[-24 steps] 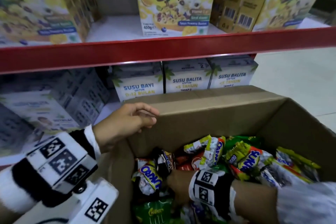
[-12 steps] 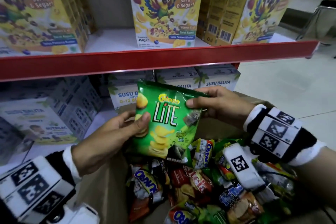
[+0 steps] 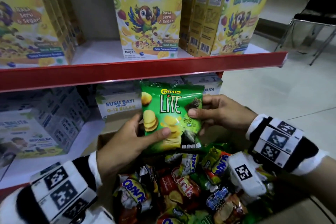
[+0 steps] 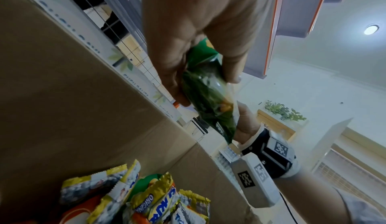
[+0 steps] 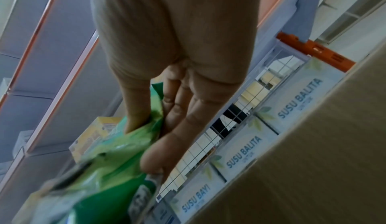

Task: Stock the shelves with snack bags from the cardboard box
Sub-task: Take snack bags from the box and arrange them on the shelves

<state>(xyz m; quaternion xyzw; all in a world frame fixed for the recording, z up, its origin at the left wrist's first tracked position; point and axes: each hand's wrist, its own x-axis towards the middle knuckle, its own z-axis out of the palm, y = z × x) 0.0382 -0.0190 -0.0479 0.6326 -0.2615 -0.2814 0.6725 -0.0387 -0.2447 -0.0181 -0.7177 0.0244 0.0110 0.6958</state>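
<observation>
While hovering above the cardboard box (image 3: 109, 138), left hand (image 3: 125, 143) and right hand (image 3: 223, 112) are both pinching an upright green snack bag (image 3: 171, 116) reading "Chitato Lite".

A second ago the right hand (image 3: 218, 114) was buried among the snacks inside the cardboard box (image 3: 109, 138) and the left hand (image 3: 127, 142) rested on the box's far rim. Since then the right hand has come up out of the box with a green Chitato Lite bag (image 3: 171, 116), and the left hand has left the rim to take the bag's lower left edge. Over the last half second the bag has risen further above the box, upright, front facing the person.
</observation>
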